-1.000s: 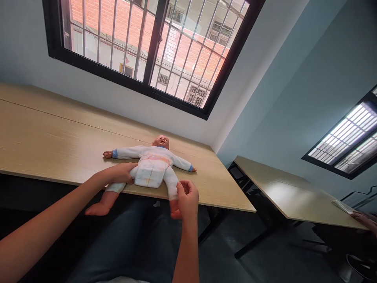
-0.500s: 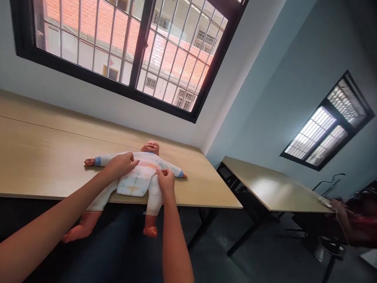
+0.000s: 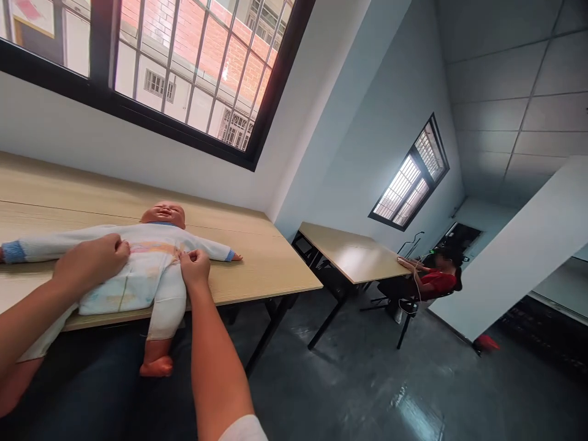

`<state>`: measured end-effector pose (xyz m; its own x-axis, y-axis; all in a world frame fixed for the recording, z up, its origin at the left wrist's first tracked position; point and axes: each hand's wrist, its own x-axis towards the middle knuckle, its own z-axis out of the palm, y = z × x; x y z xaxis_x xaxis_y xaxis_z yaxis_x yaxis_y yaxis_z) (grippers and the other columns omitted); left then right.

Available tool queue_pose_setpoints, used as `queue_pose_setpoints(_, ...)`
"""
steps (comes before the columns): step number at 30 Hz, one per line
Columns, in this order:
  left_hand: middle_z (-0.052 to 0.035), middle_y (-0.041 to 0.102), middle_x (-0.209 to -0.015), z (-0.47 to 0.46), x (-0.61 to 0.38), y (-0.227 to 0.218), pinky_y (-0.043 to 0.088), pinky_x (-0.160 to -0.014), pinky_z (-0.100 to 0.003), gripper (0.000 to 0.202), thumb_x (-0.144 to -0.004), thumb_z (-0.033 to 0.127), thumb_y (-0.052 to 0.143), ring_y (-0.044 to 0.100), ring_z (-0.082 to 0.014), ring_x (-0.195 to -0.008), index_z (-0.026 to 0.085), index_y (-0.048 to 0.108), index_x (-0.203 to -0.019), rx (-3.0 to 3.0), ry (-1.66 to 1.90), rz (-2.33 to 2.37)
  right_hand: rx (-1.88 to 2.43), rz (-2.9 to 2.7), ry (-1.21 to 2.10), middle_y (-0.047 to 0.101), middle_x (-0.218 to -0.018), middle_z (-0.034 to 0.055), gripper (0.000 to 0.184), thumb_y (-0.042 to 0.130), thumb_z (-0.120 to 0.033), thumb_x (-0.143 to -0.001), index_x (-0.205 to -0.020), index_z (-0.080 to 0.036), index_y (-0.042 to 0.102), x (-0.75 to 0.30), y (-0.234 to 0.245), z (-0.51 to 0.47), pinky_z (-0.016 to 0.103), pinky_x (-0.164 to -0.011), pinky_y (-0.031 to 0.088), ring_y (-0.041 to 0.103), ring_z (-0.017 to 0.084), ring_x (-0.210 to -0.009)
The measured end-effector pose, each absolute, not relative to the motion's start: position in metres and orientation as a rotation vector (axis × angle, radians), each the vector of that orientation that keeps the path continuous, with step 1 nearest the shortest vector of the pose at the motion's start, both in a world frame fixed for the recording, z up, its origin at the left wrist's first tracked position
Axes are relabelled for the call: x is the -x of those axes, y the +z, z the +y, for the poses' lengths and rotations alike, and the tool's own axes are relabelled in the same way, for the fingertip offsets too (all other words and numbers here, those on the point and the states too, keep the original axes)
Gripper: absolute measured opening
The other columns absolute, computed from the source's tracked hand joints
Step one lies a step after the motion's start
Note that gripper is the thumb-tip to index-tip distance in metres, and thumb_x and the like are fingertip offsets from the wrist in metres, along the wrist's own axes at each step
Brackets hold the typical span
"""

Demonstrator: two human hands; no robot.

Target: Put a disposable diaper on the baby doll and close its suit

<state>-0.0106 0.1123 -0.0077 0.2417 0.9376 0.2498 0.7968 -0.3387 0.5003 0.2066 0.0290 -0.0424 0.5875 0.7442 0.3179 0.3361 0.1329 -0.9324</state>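
Doll (image 3: 149, 236) lies face-up on the surface (image 3: 257, 278), left half of frame, head toward the barred window (image 3: 103, 79), legs over the front edge. White diaper (image 3: 126, 282) covers its lower belly, pink-orange band up top; faint printed marks on it, too small for me to read via the cam. L hand (image 3: 94, 260) is at the band's left end, fingers curled in; they hide their own contact, so I can't tell if they've got an edge or just rest there. R hand (image 3: 196, 268) pinches the diaper's side by the doll's hip, thumb vs. fingertips; can't make out the exact bit btwn them.

Doll's arm at far left runs to the frame edge, its hand nearly all cut off. Foot at lower left is part cut off too, w/ my L forearm (image 3: 27, 318) over much of that leg. Other foot (image 3: 156, 364) hangs in full view below the surface edge. Lap in shadow, bottom left, hard to see.

Mid-right, farther off: 2nd surface (image 3: 349, 254) w/ a co-worker in a red top (image 3: 434, 282); stuff under their hands too small to ID. Red thing (image 3: 487, 343) on the floor, lower right, unclear. Window's top is cropped; pink patch in upper left corner, can't ID.
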Motion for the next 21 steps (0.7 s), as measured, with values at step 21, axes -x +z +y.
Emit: queue_pose_setpoints(21,-0.0154,0.079,-0.103,0.088,0.017,0.008,0.041,-0.076,-0.035,0.041,-0.105,0.048,0.037,0.07,-0.032,-0.097,0.02,0.065,-0.095,-2.189,0.845,1.647,1.304,-1.008,0.447,0.063,-0.069,-0.0014,0.02,0.062,-0.035,-0.086,-0.071,-0.024,0.054,-0.198,-0.024,0.01,0.029,-0.07,0.05,0.056,0.019,-0.071)
